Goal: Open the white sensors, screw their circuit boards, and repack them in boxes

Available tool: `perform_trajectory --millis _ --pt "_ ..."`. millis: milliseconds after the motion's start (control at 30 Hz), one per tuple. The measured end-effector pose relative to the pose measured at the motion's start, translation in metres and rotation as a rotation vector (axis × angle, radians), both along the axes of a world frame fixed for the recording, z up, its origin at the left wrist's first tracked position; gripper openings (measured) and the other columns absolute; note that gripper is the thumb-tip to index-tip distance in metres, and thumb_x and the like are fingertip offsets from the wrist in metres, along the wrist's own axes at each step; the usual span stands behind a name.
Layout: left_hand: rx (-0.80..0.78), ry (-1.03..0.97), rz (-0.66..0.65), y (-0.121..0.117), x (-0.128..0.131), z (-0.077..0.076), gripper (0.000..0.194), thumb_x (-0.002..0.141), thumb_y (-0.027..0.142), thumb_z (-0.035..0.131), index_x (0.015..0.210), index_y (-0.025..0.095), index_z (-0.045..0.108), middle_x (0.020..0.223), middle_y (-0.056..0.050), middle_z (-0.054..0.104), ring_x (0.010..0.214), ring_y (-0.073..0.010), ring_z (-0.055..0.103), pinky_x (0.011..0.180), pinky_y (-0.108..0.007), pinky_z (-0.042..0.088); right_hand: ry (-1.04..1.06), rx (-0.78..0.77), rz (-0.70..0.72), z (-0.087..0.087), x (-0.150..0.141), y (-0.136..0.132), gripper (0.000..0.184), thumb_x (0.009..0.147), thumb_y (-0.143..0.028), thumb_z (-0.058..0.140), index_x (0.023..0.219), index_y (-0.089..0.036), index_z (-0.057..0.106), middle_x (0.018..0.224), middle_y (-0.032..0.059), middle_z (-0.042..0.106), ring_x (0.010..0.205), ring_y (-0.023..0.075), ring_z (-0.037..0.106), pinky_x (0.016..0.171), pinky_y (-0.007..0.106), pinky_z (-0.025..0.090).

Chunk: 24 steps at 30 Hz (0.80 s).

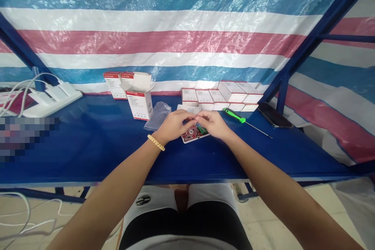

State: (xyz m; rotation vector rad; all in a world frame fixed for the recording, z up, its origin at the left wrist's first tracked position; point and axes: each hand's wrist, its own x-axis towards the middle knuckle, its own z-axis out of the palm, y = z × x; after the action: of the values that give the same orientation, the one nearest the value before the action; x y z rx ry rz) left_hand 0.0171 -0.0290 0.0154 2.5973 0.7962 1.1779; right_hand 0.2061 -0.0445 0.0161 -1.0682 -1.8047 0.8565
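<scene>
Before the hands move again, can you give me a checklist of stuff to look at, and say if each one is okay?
1. Board face up on the table: ok.
2. Left hand and right hand both at the board: ok, with their fingertips close together above it.
3. Small part between the fingertips: cannot tell, the fingers hide that spot.
4. Screwdriver nearby: ok, it lies on the table beyond the right hand.
5. Bag well away from the left hand: not ok, it lies right beside it.
6. Front box shut: not ok, its flaps stand open.
</scene>
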Motion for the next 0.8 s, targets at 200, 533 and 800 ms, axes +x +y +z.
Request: perform_trajectory --millis 200,533,800 --pt "0.019 -0.088 0.002 -0.001 0.003 -0.001 0.015 0.092 0.027 0.058 0.092 0.019 0.071 0.083 -0.004 0.074 0.075 -0.0148 0.066 0.072 -0.028 0.051 0.019 -0.014 0.005 0.003 0.002 -0.001 0.047 0.078 -0.063 0.058 0.069 -0.018 0.061 0.053 -0.0041 0.043 0.053 0.0097 0.038 0.051 0.025 0.03" --pt "-0.077 -0.124 0.231 0.01 -0.013 0.001 0.011 0.088 0.023 0.054 0.087 0.017 0.063 0.08 -0.002 0.07 0.068 -0.0127 0.062 0.066 -0.026 0.05 -0.326 0.117 -0.45 0.01 0.069 0.015 0.026 0.079 -0.04 0.059 0.084 -0.017 0.071 0.081 0.0077 0.072 0.074 0.0203 0.063 0.071 0.033 0.047" --pt "-0.05 -0.113 0.299 0.025 -0.031 -0.005 0.007 0.071 0.015 0.06 0.065 0.018 0.057 0.065 0.003 0.064 0.057 -0.0109 0.056 0.059 -0.024 0.046 -0.834 -0.185 -0.779 0.0 0.115 0.03 0.045 0.07 -0.033 0.066 0.111 -0.015 0.069 0.1 0.0123 0.073 0.093 0.0283 0.066 0.079 0.036 0.05"
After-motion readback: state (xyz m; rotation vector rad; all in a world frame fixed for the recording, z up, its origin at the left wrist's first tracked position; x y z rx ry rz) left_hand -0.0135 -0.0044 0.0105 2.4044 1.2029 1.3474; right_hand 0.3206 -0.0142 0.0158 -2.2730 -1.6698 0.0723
